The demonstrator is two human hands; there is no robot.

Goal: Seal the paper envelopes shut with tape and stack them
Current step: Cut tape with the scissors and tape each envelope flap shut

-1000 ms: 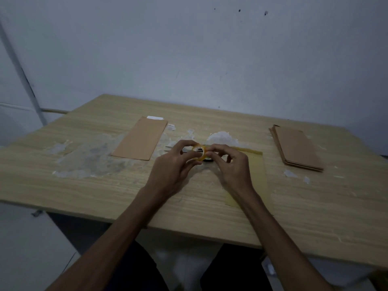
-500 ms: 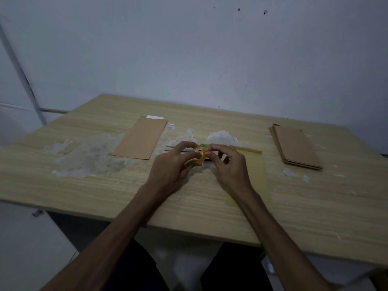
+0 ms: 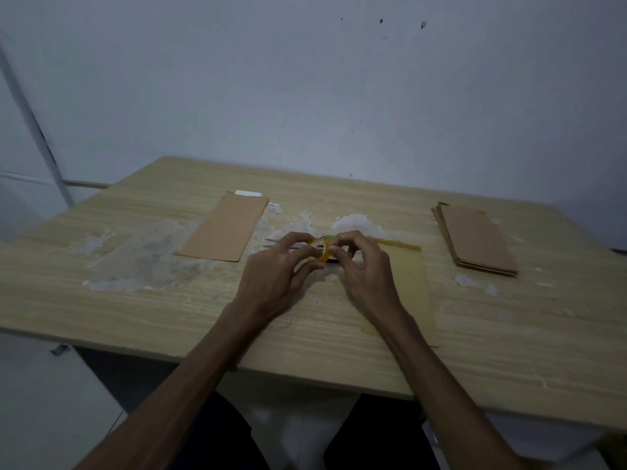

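Both hands meet above the middle of the wooden counter (image 3: 339, 337). The left hand (image 3: 274, 276) holds a small roll of yellowish tape (image 3: 324, 252) with curled fingers and thumb. The right hand (image 3: 364, 269) pinches at the rim of the same roll with thumb and forefinger, the other fingers are bent loosely. Under the right hand a pale envelope (image 3: 410, 283) lies flat, reaching toward the near edge. A single brown envelope (image 3: 225, 232) lies flat toward the far left part, with a white strip at its far end. A stack of brown envelopes (image 3: 478, 240) rests near the far right corner. Whitish torn residue (image 3: 142, 259) covers the counter left of the middle.
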